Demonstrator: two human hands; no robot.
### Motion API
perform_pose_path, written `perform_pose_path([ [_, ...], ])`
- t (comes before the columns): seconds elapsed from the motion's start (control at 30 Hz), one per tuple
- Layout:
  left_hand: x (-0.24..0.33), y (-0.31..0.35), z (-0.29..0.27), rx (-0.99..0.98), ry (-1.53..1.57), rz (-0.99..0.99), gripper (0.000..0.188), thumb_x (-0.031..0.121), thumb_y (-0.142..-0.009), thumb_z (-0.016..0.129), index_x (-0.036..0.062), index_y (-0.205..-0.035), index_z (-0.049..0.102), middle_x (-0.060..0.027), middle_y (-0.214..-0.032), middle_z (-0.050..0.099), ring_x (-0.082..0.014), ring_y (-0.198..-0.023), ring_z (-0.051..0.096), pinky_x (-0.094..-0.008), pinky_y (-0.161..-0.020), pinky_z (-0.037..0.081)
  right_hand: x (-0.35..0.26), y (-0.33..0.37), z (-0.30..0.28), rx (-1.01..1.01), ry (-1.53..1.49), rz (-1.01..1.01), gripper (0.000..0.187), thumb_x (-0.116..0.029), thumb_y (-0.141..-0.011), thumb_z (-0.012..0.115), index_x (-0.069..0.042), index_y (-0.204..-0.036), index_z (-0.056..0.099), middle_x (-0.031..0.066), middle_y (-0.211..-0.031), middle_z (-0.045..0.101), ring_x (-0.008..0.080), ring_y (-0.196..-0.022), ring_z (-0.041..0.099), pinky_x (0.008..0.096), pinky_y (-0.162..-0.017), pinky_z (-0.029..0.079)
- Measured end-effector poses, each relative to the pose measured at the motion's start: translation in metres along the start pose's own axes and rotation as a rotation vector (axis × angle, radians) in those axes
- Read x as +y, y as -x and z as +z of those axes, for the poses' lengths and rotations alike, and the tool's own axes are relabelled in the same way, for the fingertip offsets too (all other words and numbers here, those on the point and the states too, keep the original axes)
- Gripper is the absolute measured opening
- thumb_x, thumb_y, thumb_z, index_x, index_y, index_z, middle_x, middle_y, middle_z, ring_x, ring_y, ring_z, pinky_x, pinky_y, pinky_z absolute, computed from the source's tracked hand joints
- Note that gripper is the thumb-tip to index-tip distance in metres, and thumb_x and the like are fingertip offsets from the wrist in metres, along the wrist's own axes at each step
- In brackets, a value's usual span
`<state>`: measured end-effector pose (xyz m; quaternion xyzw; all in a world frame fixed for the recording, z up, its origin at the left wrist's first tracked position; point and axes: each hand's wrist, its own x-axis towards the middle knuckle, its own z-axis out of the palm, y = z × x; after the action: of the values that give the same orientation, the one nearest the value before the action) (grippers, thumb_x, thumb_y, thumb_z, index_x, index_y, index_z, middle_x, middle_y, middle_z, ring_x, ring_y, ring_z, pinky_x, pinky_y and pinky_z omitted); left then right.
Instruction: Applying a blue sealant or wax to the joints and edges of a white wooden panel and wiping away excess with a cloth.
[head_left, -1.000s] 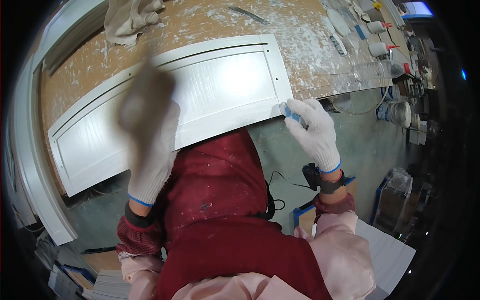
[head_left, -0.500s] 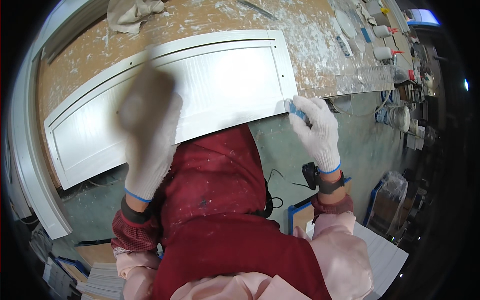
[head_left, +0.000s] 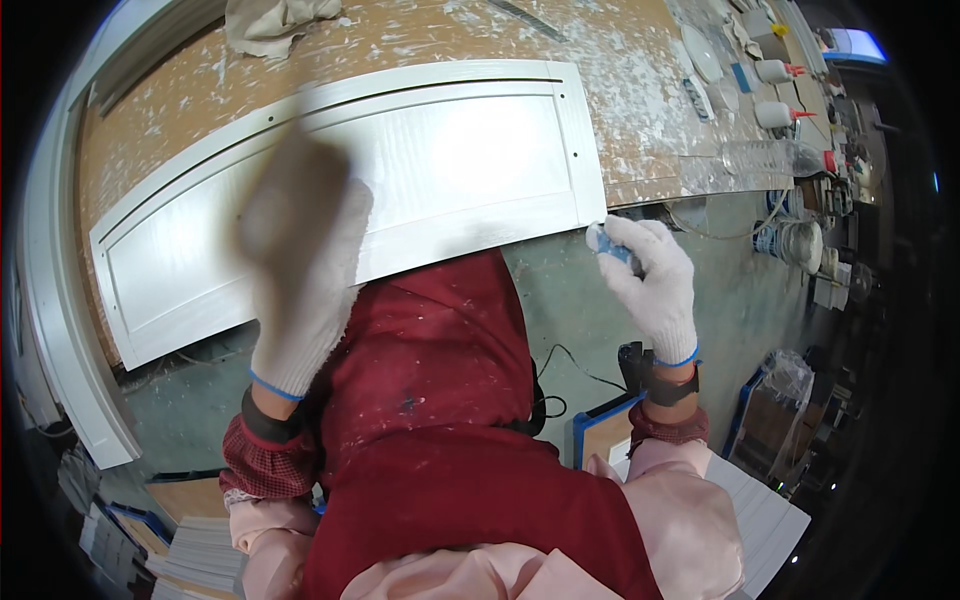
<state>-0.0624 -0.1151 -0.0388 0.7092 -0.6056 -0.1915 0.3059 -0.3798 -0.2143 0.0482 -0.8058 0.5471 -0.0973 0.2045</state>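
A long white framed panel point(head_left: 470, 200) with small dark holes lies across the worktable in front of me. My gloved left hand point(head_left: 305, 330) is at its near edge, left of centre. A blurred brownish shape point(head_left: 295, 205) close to the lens hides most of that hand's fingers. At the panel's near right corner, my gloved right hand point(head_left: 652, 275) pinches a small blue-and-whitish pad point(head_left: 612, 245) between thumb and fingers. The pad is just off the corner, over the gap beside the table.
The worktable point(head_left: 640, 110) is brown and smeared with white. A beige cloth point(head_left: 275, 22) lies at the far left. Glue bottles point(head_left: 775, 115) with red tips and a clear plastic bottle point(head_left: 755, 157) lie at the right. White frame pieces point(head_left: 60, 290) border the left side.
My right hand, with the blue-and-whitish pad, has moved right and slightly toward me, away from the panel's corner. My left hand has hardly moved.
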Motion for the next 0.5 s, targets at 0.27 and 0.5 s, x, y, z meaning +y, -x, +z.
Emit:
perform_pose_path([
  [0.27,0.002,-0.001,-0.002,-0.005,-0.002,0.006,0.067,0.003,-0.072,0.069,0.0042,-0.136,0.05,-0.016,-0.143,0.048,-0.0368,-0.134,0.044,-0.0539,-0.11,0.039,-0.003,-0.034,0.019,0.185,-0.057,-0.121,0.034,-0.011,-0.079,0.071,-0.009,-0.113,0.068,0.0105,-0.092,0.064,0.0213,-0.072,0.062,0.0317,-0.067,0.051],
  [0.5,0.003,-0.001,-0.001,0.0,0.028,-0.007,0.065,0.003,-0.073,0.068,0.0044,-0.136,0.05,-0.0162,-0.142,0.049,-0.0366,-0.134,0.045,-0.0533,-0.11,0.039,0.0,-0.017,0.01,-0.002,0.014,-0.04,0.031,-0.012,-0.08,0.071,-0.015,-0.11,0.068,0.0112,-0.093,0.064,0.0247,-0.074,0.064,0.0339,-0.068,0.052],
])
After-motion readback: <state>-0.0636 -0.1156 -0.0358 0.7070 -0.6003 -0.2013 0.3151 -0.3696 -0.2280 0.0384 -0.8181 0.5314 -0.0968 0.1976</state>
